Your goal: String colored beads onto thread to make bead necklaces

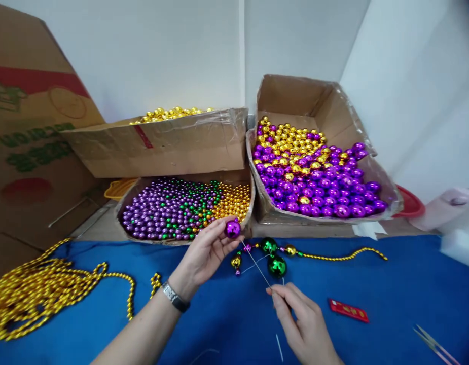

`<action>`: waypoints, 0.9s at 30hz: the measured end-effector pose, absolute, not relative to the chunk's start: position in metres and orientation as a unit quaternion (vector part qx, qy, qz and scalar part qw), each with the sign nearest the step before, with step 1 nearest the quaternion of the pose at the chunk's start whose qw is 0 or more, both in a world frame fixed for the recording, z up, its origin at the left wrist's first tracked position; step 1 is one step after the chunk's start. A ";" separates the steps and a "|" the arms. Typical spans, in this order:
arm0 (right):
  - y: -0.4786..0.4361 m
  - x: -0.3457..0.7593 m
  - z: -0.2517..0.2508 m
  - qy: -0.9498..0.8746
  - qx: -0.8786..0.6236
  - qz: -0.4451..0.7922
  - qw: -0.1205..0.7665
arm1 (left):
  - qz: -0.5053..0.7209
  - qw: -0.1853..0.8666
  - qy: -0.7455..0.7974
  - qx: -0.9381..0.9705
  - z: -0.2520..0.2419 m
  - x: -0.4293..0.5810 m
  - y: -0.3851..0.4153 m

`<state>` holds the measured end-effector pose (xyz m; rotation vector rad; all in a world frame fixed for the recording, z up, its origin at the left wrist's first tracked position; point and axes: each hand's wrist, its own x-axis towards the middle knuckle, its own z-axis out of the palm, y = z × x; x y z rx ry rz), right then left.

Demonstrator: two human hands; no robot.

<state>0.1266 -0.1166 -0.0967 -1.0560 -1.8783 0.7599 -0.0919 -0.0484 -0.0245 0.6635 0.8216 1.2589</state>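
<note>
My left hand (204, 256) pinches a shiny purple bead (232, 228) between thumb and fingertips, raised over the blue cloth (390, 304). My right hand (300, 322) is closed on a thin needle (255, 263) whose tip points up at the purple bead. Just beyond lies a partly strung strand: green beads (276, 264), small gold and purple beads, and a gold bead chain (344, 256) trailing to the right. A watch sits on my left wrist.
Three cardboard boxes stand behind: small purple, green and gold beads (181, 208), gold beads (173, 114), and larger purple and gold beads (314, 172). A pile of gold bead chain (40, 291) lies left. A red lighter (348, 310) and tweezers (435, 345) lie right.
</note>
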 end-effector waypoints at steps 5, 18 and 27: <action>-0.118 0.119 -0.104 -0.782 -0.401 0.280 0.386 | 0.583 0.671 0.387 0.244 -0.039 -0.102 -0.072; -0.114 0.121 -0.103 -0.801 -0.401 0.257 0.363 | 0.556 0.643 0.411 0.330 -0.049 -0.116 -0.080; -0.111 0.130 -0.115 -0.857 -0.387 0.126 0.316 | 0.496 0.523 0.484 0.497 -0.042 -0.121 -0.083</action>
